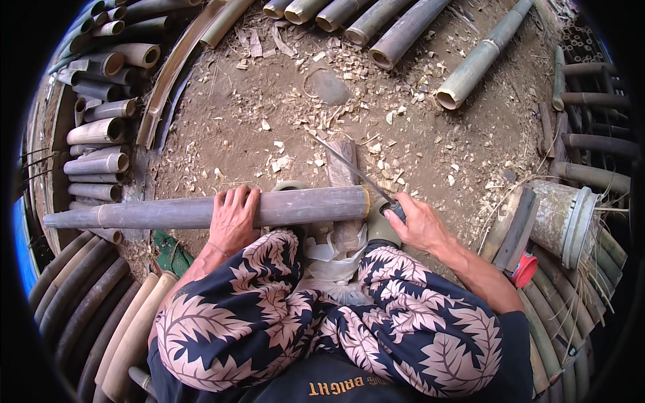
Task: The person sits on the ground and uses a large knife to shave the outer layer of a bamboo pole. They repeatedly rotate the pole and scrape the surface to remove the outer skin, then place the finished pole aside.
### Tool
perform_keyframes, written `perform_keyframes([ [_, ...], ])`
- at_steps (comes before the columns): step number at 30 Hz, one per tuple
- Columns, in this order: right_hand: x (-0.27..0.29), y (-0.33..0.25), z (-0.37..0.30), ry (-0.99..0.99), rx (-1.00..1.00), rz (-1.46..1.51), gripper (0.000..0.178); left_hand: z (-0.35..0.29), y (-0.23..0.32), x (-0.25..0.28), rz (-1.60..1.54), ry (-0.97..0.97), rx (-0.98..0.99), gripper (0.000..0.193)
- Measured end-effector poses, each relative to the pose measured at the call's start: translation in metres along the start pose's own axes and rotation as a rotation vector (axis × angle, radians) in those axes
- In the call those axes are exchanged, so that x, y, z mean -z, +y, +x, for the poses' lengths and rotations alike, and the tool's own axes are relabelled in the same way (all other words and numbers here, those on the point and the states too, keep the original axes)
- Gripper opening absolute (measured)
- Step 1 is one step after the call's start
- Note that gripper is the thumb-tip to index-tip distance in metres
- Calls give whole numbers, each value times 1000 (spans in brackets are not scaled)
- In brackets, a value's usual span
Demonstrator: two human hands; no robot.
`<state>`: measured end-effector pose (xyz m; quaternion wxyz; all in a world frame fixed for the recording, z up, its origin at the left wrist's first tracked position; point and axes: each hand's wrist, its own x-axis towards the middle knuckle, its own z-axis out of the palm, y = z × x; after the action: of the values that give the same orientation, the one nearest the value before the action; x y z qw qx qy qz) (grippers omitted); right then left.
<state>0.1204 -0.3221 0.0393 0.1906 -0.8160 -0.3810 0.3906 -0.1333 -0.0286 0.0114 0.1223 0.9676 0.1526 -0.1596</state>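
Observation:
A thick grey-brown bamboo pole [309,207] lies crosswise in front of my knees, its pale cut end to the right. My left hand [234,213] is wrapped over the top of it, left of the middle. In my right hand [418,225] is the dark handle of a long, narrow-bladed tool [349,165]; whether it is a knife or a saw I cannot tell. Its blade slants up and left, beyond the pole's cut end. Under the pole's right part a worn wooden block [344,168] lies on the ground.
Bamboo lengths [97,163] are stacked at the left, with more along the far side [410,33] and right. One loose bamboo tube [480,57] lies ahead on the right. Pale chips [279,163] litter the dirt floor. A white bucket [564,218] lies at the right near a red object [525,269].

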Motion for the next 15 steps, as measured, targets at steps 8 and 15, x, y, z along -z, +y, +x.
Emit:
perform_keyframes([
  [8, -27, 24, -2, 289, 399, -135, 23, 27, -18, 6, -63, -233, 15, 79],
  [15, -5, -31, -2, 266, 357, 94, 25, 2, -19, -11, -35, -9, -32, 72],
])
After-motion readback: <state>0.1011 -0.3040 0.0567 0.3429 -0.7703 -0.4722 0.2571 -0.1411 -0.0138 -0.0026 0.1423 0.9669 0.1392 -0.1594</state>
